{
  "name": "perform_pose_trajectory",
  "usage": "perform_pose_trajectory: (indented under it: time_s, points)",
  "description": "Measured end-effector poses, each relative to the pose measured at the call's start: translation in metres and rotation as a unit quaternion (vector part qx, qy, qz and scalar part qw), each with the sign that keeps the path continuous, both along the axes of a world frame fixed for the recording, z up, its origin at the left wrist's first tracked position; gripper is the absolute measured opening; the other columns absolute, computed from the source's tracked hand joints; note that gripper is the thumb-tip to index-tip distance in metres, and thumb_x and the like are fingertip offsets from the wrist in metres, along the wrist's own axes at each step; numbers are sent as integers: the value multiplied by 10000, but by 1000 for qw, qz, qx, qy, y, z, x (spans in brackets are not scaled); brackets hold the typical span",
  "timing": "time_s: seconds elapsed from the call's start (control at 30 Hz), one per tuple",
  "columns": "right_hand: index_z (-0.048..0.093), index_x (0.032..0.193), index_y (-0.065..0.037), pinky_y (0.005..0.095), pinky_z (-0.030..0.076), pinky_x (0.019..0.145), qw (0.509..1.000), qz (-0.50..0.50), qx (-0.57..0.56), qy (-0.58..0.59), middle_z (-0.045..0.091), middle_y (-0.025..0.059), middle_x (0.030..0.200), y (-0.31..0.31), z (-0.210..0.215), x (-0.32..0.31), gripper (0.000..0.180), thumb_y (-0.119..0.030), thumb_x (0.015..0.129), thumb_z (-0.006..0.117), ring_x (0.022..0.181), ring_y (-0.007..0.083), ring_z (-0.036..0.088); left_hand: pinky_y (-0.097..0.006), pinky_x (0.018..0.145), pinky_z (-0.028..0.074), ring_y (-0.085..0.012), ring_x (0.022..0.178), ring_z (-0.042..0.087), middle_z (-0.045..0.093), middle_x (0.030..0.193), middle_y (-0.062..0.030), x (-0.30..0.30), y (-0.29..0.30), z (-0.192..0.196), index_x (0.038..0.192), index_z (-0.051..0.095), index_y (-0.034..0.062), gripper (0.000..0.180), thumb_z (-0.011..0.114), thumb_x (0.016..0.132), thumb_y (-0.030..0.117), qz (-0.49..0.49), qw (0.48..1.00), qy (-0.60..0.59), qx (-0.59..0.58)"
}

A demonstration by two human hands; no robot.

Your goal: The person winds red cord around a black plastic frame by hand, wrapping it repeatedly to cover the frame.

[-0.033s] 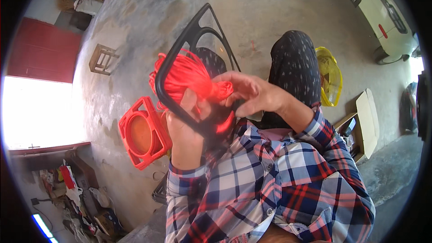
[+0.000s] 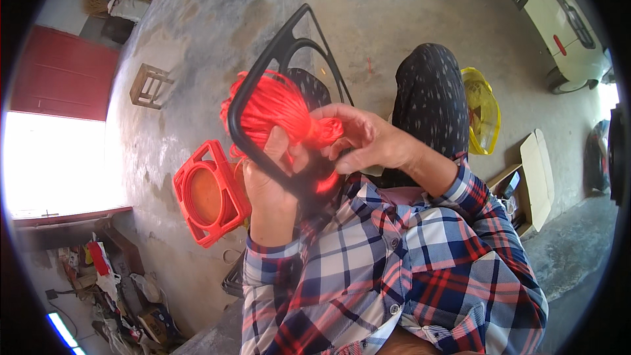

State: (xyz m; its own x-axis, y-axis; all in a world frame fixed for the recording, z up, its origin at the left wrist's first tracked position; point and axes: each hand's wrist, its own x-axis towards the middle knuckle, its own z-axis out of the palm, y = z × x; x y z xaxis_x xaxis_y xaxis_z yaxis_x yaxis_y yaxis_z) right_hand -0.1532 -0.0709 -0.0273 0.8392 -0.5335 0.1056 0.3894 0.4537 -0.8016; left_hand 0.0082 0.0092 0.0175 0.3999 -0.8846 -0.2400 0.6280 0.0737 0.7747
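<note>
A thick bundle of bright red cord [image 2: 273,108] lies over my lap, gathered tight toward its right end. My left hand [image 2: 268,187] is closed on the bundle from below, thumb pressed up against the strands. The black open frame [image 2: 250,83], with a curved inner bar, stands around and in front of the bundle; its lower part runs by my left hand. My right hand [image 2: 381,141] has its fingers curled at the gathered end of the cord, the thumb lower down. Some fingertips are hidden, and a blurred red glint shows below the hands.
On the floor to my left lies a red plastic frame [image 2: 230,225] with a round centre. A wooden stool [image 2: 146,87] stands farther left. By my right knee are a yellow basket [image 2: 494,108] and an opened cardboard box [image 2: 537,184]. A pale vehicle [image 2: 559,20] is parked far right.
The cord bundle has shifted very slightly to the right in my hands. My right fingers and thumb have moved a little at its gathered end.
</note>
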Motion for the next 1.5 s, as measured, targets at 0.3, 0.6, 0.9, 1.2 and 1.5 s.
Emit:
perform_pose_trajectory:
  time_s: [0.3,0.6,0.9,1.2,1.5]
  points:
    - [543,1159,-68,317,488,870,940,-238,120,-213,618,63,1160,-32,38,-8,265,-135,905,584,1032,178,619,-213,416,348,-139,625,515,642,1060,-142,11,-4,-10,1228,567,44,406,683,841,90,-114,989,26,-92]
    - [506,1256,-22,391,472,920,895,-274,82,-344,607,106,1143,-116,20,-92,377,-272,974,479,1028,242,593,-180,404,349,-109,595,458,573,909,-104,40,5,-21,1169,582,85,265,609,906,92,-98,990,-1,-100]
    - [553,1205,12,276,502,844,956,-231,34,180,637,50,1044,-67,-69,-69,381,-183,896,659,933,136,620,-191,352,271,-90,460,350,473,662,-36,62,3,-11,1118,586,13,400,415,1012,358,-113,992,31,-39]
    - [610,1014,55,322,504,725,868,-211,-251,373,667,167,843,-41,-77,-37,454,-305,774,750,776,192,643,-213,313,209,-88,405,340,473,604,-77,60,-2,-8,1010,600,-2,427,433,976,389,-180,983,8,-30]
    - [595,952,-1,328,510,716,927,-175,-200,265,670,101,846,-52,-42,16,344,-280,808,736,794,166,643,-225,367,335,-119,519,476,588,1097,-189,-2,5,17,1286,474,-49,439,527,969,250,-92,986,-128,-49]
